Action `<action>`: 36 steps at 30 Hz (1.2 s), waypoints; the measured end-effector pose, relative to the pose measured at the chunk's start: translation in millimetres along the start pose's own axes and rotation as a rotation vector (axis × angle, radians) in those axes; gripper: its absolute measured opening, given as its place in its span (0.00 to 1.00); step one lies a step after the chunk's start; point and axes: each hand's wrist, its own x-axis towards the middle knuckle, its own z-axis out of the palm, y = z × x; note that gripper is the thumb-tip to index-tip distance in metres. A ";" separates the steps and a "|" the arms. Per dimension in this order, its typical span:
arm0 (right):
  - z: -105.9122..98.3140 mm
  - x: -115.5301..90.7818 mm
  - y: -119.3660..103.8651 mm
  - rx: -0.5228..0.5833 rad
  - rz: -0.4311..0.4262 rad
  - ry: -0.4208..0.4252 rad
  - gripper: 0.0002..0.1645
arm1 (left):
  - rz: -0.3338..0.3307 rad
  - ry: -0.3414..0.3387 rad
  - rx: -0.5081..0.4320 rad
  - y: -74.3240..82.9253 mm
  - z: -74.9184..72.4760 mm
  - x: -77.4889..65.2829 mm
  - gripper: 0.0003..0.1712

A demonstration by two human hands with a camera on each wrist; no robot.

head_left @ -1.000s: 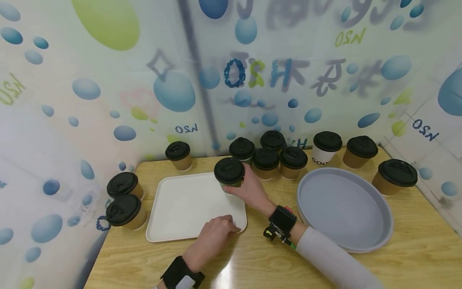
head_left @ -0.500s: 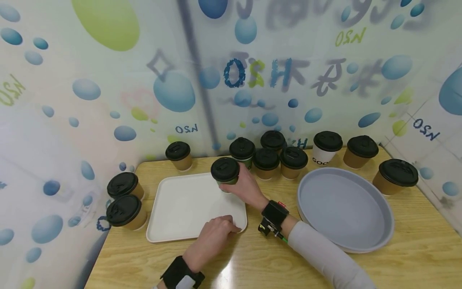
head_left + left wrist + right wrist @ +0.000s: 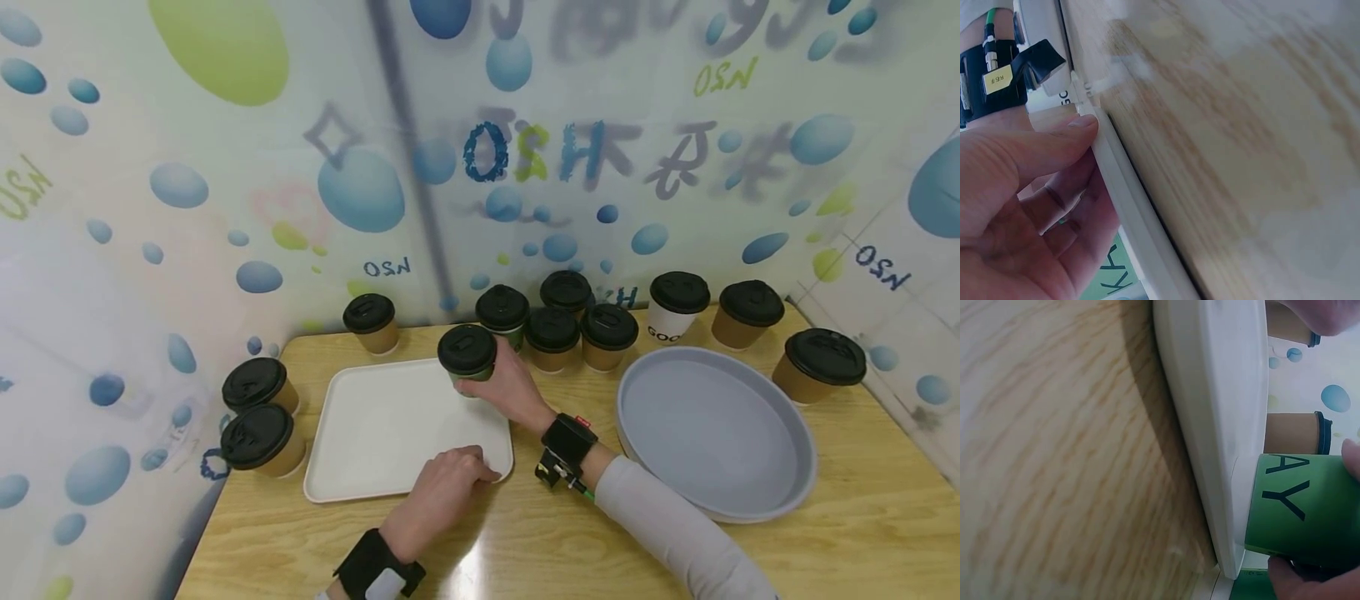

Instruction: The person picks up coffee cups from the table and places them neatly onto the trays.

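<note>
My right hand [image 3: 512, 387] grips a green paper coffee cup [image 3: 472, 377] with a black lid, thumb on one side and fingers round the other. The cup is upright at the back right corner of the white tray [image 3: 390, 429]; in the right wrist view its base is right at the tray surface and dark letters show on the green side [image 3: 1304, 506]. My left hand [image 3: 446, 492] holds the tray's near right corner, its thumb [image 3: 1069, 140] against the rim and its fingers curled beside it. Part of the green cup [image 3: 1113, 272] shows behind these fingers.
A round grey-blue tray [image 3: 720, 433] lies to the right. Several lidded cups stand along the back, among them a white cup [image 3: 670, 321] and a brown cup [image 3: 553, 358]. Two brown cups [image 3: 283, 454] are left of the white tray. A patterned backdrop [image 3: 480, 242] rises behind the table.
The right hand has moved the green cup slightly left onto the tray's back right corner, then stayed nearly still. My left hand keeps its place on the tray's corner.
</note>
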 end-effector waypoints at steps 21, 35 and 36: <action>-53.8 -56.5 -19.2 0.078 0.070 0.019 0.57 | -0.002 0.017 -0.037 0.1 1.6 -3.0 0.16; -152.0 -67.1 -6.8 0.133 0.064 0.227 0.46 | 0.019 0.050 -0.039 0.6 2.5 -2.3 0.17; -157.0 -66.0 -5.1 0.124 0.068 0.238 0.46 | 0.018 0.053 -0.041 0.9 2.3 -2.1 0.17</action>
